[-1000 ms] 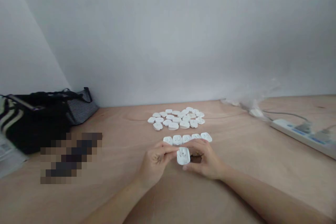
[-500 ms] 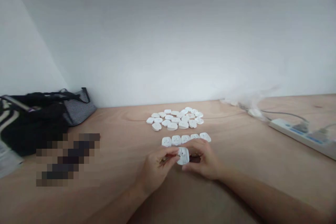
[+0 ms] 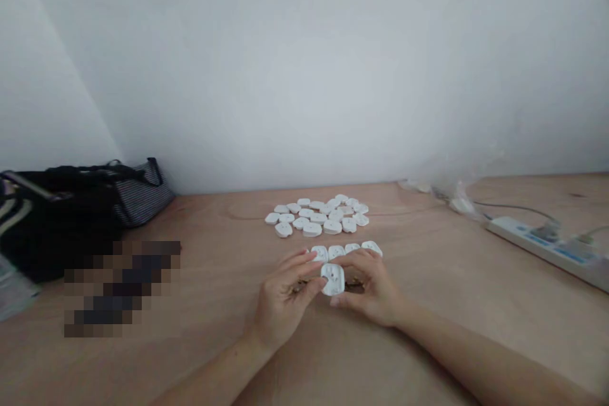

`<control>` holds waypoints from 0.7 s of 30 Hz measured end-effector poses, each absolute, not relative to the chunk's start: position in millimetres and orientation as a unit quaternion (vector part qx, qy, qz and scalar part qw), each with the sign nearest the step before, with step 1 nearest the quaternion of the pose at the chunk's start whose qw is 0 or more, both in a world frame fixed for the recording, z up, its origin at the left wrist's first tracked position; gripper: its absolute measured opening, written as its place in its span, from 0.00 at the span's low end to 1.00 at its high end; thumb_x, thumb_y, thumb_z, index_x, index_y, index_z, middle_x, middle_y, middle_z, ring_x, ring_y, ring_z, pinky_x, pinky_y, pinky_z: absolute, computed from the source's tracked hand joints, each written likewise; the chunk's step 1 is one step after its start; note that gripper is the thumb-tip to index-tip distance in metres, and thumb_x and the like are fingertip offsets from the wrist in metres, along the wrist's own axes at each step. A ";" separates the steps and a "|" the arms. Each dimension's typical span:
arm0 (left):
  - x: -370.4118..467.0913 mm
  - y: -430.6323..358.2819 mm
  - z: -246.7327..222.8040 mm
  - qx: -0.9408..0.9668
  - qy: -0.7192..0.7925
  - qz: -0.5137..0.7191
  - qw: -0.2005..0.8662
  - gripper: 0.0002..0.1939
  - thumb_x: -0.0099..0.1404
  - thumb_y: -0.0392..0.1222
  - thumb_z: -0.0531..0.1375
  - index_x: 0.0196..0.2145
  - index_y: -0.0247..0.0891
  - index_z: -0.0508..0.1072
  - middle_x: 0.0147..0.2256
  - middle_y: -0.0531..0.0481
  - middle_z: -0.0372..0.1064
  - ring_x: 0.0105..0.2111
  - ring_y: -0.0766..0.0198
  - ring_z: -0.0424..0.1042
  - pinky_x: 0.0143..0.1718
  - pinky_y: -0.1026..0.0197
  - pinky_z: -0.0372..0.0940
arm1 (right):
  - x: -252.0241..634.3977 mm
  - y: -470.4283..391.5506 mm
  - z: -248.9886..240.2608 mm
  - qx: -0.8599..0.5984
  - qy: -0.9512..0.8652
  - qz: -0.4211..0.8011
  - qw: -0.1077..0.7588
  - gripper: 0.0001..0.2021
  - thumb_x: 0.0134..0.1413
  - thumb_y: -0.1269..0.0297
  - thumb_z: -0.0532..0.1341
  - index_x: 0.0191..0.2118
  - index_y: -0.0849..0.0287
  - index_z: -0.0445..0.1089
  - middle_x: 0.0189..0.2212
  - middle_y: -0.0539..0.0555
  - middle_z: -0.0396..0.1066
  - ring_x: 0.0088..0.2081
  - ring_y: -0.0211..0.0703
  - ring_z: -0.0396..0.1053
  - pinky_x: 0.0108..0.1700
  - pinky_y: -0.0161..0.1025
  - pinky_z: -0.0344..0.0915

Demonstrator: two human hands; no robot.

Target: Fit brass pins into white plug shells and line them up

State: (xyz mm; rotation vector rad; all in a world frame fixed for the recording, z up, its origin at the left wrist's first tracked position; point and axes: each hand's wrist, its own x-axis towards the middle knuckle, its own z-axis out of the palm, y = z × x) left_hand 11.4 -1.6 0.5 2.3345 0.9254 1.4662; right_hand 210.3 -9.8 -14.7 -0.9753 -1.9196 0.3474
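Between my two hands is a white rounded-square plastic housing (image 3: 333,280), its recessed, moulded face turned toward me. My right hand (image 3: 373,288) pinches its right side with thumb and forefinger. At the left edge, the thumb of my left hand (image 3: 285,295) presses on it, with fingers bent around the upper left corner. Something small and brass-coloured shows within the curl of my left hand, too small to name. Just behind is a row of similar white housings (image 3: 320,254), partly covered by my fingers. Farther back lies a loose group of several more white housings (image 3: 313,229).
A pale power strip (image 3: 547,247) with plugs and a cable lies at the right. Clear plastic wrap (image 3: 459,196) rests against the wall behind it. Black bags (image 3: 61,216) and a striped pouch (image 3: 145,196) stand at the left, near a blurred-out dark patch (image 3: 126,288).
My left fingers have spread and lifted from their pinch, covering the left end of the row; the thumb stays at the housing. The housing has risen slightly. My right hand has hardly moved.
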 end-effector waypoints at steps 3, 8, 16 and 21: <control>0.8 2.0 8.4 0.835 0.277 0.475 0.017 0.09 0.61 0.37 0.59 0.39 0.43 0.76 0.47 0.44 0.68 0.49 0.55 0.64 0.50 0.51 0.61 | 210.8 -10.0 -15.3 -0.403 -0.772 0.148 0.468 0.23 0.37 0.54 0.69 0.43 0.53 0.68 0.36 0.53 0.72 0.40 0.49 0.66 0.47 0.47 0.54; -9.3 5.3 15.1 0.894 0.225 0.378 -0.082 0.13 0.60 0.44 0.60 0.44 0.51 0.74 0.55 0.46 0.59 0.55 0.50 0.56 0.53 0.47 0.55 | 211.1 -12.5 -13.4 -0.394 -0.782 0.154 0.458 0.23 0.38 0.52 0.68 0.44 0.52 0.68 0.36 0.53 0.72 0.41 0.50 0.66 0.48 0.48 0.54; -24.5 19.0 27.8 0.863 0.343 0.369 -0.029 0.11 0.63 0.42 0.55 0.41 0.39 0.74 0.42 0.42 0.70 0.44 0.55 0.66 0.48 0.54 0.58 | 212.5 -12.3 -14.3 -0.425 -0.764 0.159 0.459 0.22 0.37 0.54 0.69 0.42 0.53 0.68 0.36 0.53 0.72 0.41 0.51 0.66 0.48 0.49 0.55; -44.0 31.4 20.9 0.838 0.462 0.220 0.192 0.10 0.54 0.46 0.63 0.30 0.36 0.76 0.27 0.50 0.70 0.27 0.62 0.68 0.27 0.65 0.61 | 214.8 -9.7 -18.7 -0.444 -0.755 0.155 0.457 0.23 0.37 0.55 0.69 0.43 0.53 0.68 0.38 0.54 0.72 0.42 0.52 0.66 0.49 0.51 0.54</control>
